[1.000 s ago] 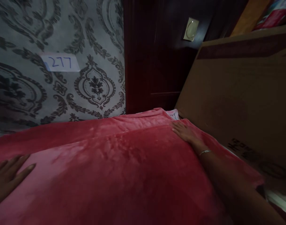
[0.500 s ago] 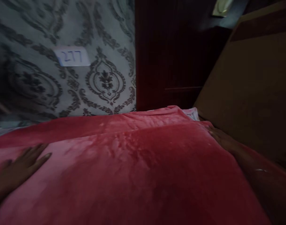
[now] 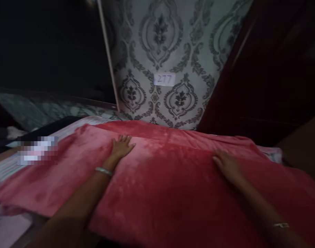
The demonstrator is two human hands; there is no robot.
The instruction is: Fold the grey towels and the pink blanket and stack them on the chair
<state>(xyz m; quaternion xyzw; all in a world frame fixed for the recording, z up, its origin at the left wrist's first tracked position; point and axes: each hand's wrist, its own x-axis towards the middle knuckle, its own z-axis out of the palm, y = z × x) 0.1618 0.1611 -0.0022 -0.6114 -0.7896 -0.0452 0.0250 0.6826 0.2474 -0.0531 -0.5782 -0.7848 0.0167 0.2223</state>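
A red and pink plush blanket (image 3: pixel 178 186) lies spread across the surface before me, with a fold line running along its far part. My left hand (image 3: pixel 122 147) rests flat on the paler pink area, fingers spread. On the darker red area to the right, my right hand (image 3: pixel 227 165) touches the cloth with its fingers stretched out, somewhat blurred. Neither hand grips the fabric. Striped cloth (image 3: pixel 69 129) shows from under the blanket at the left, and a bit of pale cloth (image 3: pixel 274 154) peeks out at the far right.
Behind the blanket stands a patterned wall (image 3: pixel 162 48) bearing a paper label (image 3: pixel 164 79) marked 277. A large black panel (image 3: pixel 49 48) is at the left, a dark wooden door (image 3: pixel 271 75) at the right. The cardboard box (image 3: pixel 302 137) borders the right side.
The view has turned left, bringing the black panel and the blanket's left side into sight. My right hand has come back from the blanket's right edge onto its top; my left stays flat.
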